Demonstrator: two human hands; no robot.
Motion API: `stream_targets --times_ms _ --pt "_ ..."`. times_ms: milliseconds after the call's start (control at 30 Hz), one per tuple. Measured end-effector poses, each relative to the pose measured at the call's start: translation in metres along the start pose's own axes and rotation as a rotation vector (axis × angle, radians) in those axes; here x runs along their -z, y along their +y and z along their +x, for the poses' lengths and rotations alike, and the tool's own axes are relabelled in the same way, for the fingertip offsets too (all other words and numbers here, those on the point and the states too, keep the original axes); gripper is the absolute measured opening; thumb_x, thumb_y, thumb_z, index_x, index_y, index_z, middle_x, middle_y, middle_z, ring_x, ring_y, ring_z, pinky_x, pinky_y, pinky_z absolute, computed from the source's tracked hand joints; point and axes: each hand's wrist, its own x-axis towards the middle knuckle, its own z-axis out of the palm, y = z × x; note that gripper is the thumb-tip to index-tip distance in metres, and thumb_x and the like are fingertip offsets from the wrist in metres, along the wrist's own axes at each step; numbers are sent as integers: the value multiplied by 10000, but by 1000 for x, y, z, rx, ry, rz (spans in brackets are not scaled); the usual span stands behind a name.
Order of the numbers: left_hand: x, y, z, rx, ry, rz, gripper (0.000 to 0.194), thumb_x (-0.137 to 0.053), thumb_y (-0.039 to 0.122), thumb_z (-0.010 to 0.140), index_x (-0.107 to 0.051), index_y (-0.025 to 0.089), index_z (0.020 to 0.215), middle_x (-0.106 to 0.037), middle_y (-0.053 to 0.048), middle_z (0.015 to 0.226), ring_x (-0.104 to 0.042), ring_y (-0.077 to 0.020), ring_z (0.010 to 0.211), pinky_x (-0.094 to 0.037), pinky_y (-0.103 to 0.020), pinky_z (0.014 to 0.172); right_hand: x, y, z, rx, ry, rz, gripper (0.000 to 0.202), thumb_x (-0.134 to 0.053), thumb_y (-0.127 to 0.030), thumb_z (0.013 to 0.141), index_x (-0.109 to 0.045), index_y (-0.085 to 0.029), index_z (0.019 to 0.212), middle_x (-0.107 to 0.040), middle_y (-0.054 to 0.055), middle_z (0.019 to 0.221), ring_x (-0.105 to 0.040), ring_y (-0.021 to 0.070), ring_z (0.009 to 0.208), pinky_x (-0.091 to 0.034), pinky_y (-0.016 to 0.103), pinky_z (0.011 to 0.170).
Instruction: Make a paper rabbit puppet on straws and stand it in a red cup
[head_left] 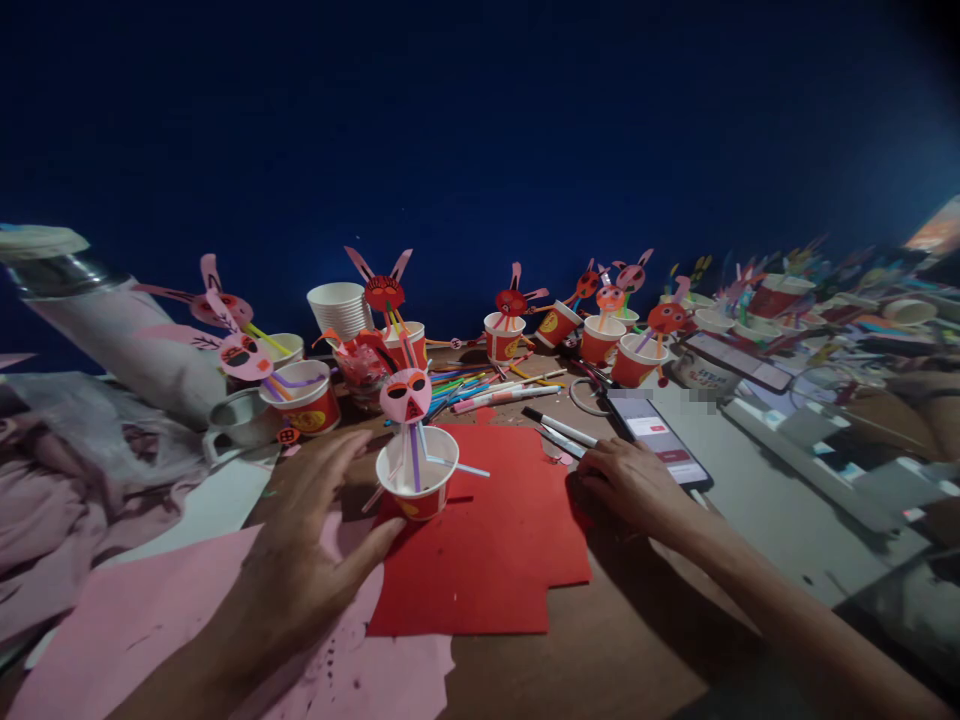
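A red paper cup (pixel 420 500) stands on red paper (pixel 510 530), with a pink paper rabbit head (pixel 406 397) on straws rising out of it. My left hand (pixel 300 550) is just left of the cup, thumb and fingers spread apart, holding nothing. To the right of the red paper, my right hand (pixel 622 480) rests low on the table by the near end of a white pen (pixel 570 428), its fingers bent downward. What lies under those fingertips is hidden. Pink paper (pixel 150 600) lies beneath my left arm.
More cups with paper animal heads (pixel 504 338) line the back by the blue wall. Coloured pens (pixel 457 390) lie in front of them. A phone (pixel 660 440) is beyond my right hand. At left are a metal mug (pixel 244 425), stacked white cups (pixel 339 308) and a large flask (pixel 112 330).
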Motion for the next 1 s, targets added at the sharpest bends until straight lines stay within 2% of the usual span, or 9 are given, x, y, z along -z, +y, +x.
stream_targets --times_ms 100,200,267,333,400,500,700,833,1000 --pt "10 5 -19 -26 61 -25 443 -548 340 739 -431 334 1167 -474 -47 1234 -455 -287 1119 -395 -483 922 -3 0 -2 -4 34 38 175 -470 -175 824 -627 -165 746 -628 76 803 -536 211 805 -321 330 692" --pt "8 17 -35 128 -99 -185 230 -536 364 745 -584 315 964 -603 -32 1047 -563 -253 950 -491 -392 771 -1 -4 -6 14 49 170 171 -457 -209 834 -609 -184 758 -623 49 810 -532 182 790 -340 313 694" --pt "-2 27 -38 268 -278 -384 175 -509 382 761 -621 266 829 -645 -27 862 -600 -205 778 -509 -331 670 3 -14 -9 -6 -2 486 165 -456 -270 834 -579 -184 766 -604 20 752 -526 143 706 -364 272 636" --pt "-14 37 -35 350 -415 -567 182 -487 358 780 -616 234 810 -638 -16 750 -594 -177 725 -500 -305 659 7 -29 -13 -74 -94 1011 190 -504 -348 796 -546 -173 736 -560 -9 666 -490 110 612 -366 241 584" --pt "-26 47 -29 395 -401 -654 152 -518 316 763 -607 215 833 -629 -12 755 -578 -159 714 -485 -282 647 7 -49 -17 -149 -182 1483 240 -621 -386 701 -535 -162 691 -526 -30 627 -450 89 575 -355 226 576" --pt "-36 58 -19 430 -360 -732 166 -551 283 731 -605 197 863 -610 -15 762 -542 -131 663 -453 -244 592 0 -77 -23 -204 -323 1821 280 -710 -373 624 -558 -143 672 -513 -35 595 -407 69 536 -316 202 535" --pt "-43 68 -17 362 -296 -817 122 -595 256 689 -599 173 779 -569 -23 759 -523 -133 682 -445 -250 634 -12 -106 -33 -298 -425 2057 277 -744 -342 606 -553 -146 647 -492 -50 550 -406 58 500 -303 190 526" --pt "-47 65 -21 353 -272 -806 70 -575 201 694 -595 174 756 -566 -13 746 -526 -125 656 -435 -237 607 -13 -114 -34 -316 -391 2092 269 -738 -333 620 -547 -145 620 -506 -42 568 -436 65 527 -349 197 568" --pt "-49 59 -20 419 -311 -791 66 -545 210 720 -580 172 761 -576 3 688 -550 -123 613 -426 -230 568 -19 -118 -31 -305 -342 2093 216 -699 -322 677 -589 -138 647 -541 -30 574 -452 60 520 -350 175 536"
